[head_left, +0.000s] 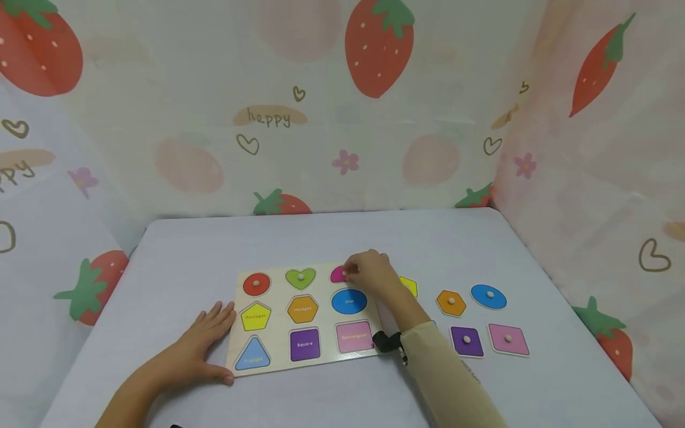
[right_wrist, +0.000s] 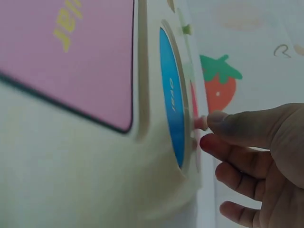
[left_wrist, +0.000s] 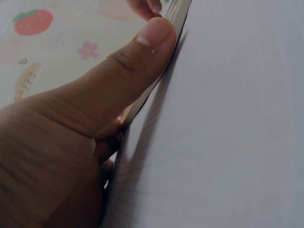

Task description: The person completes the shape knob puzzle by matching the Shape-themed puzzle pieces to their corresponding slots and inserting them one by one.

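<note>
A wooden shape puzzle board point(head_left: 278, 365) lies on the white table. My right hand point(head_left: 374, 274) is over its far right corner, with thumb and index finger at the knob point(right_wrist: 203, 123) of a magenta piece point(head_left: 337, 274), pinching it. The hand hides much of that piece, so its full outline cannot be told. Along the far row sit a red circle piece point(head_left: 257, 289) and a green heart piece point(head_left: 292, 282), both with knobs. My left hand point(head_left: 195, 351) rests at the board's left edge, fingers spread and straight, thumb point(left_wrist: 142, 52) against the near left corner.
Right of the board lie loose knobbed pieces: a yellow one point(head_left: 409, 287) partly behind the right arm, an orange hexagon point(head_left: 448, 308), a blue oval point(head_left: 480, 293), a purple square point(head_left: 475, 349) and a pink rectangle point(head_left: 516, 348). Strawberry-printed cloth point(head_left: 321, 131) hangs around the table.
</note>
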